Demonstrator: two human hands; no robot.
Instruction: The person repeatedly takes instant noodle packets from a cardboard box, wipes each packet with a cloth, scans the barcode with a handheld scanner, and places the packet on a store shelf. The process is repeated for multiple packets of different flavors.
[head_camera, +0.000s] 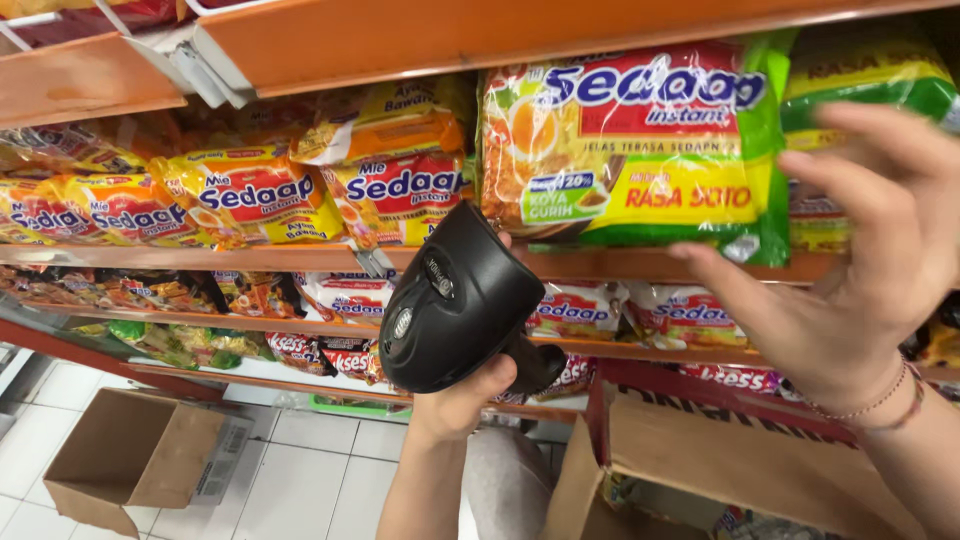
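Scanner (455, 300), black, gripped by its handle in the left hand (462, 400); right hand (850, 270), fingers spread and empty, touches a noodle packet (630, 150) at the shelf's (300, 257) front edge.

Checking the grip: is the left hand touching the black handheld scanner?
Touching. The head view shows the left hand wrapped around the handle of the black scanner, thumb pressed on it.

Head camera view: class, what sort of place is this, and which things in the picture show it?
Most likely a grocery shop aisle. Orange shelves carry rows of noodle packets, the left hand holds a black handheld scanner, and open cardboard boxes sit on the tiled floor.
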